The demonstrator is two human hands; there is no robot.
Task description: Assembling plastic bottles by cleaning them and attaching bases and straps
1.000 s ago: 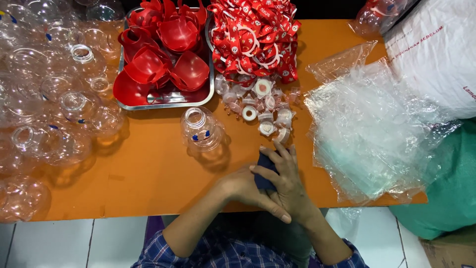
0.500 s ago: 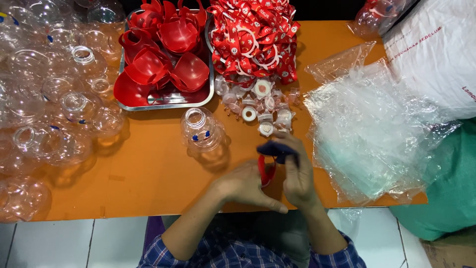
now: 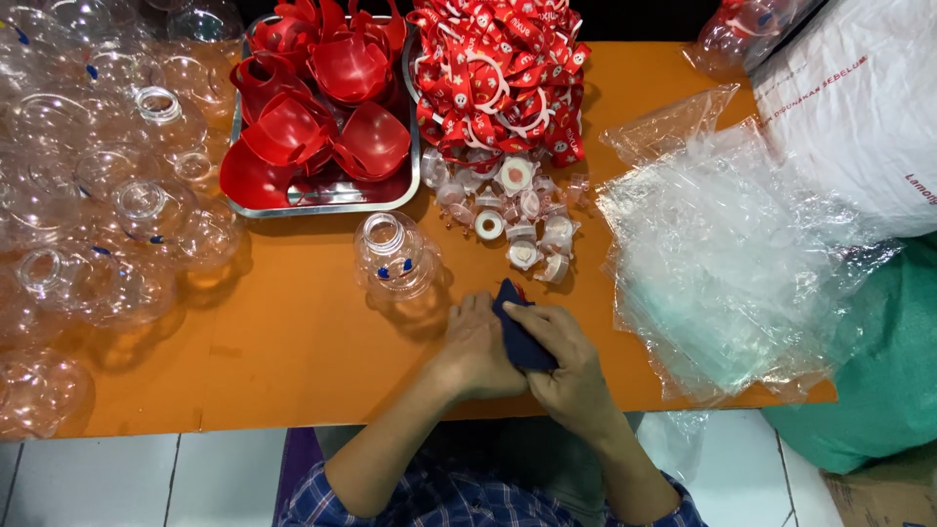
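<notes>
Here both hands (image 3: 522, 356) clasp dark blue piece (image 3: 517, 332).

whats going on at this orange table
A person seated at the orange table holds a small dark blue piece between both hands: the left hand and the right hand meet around it near the table's front edge. A clear plastic jar stands just beyond the hands. Further back are a metal tray of red parts, red-and-white straps, small white caps and clear bags.
</notes>
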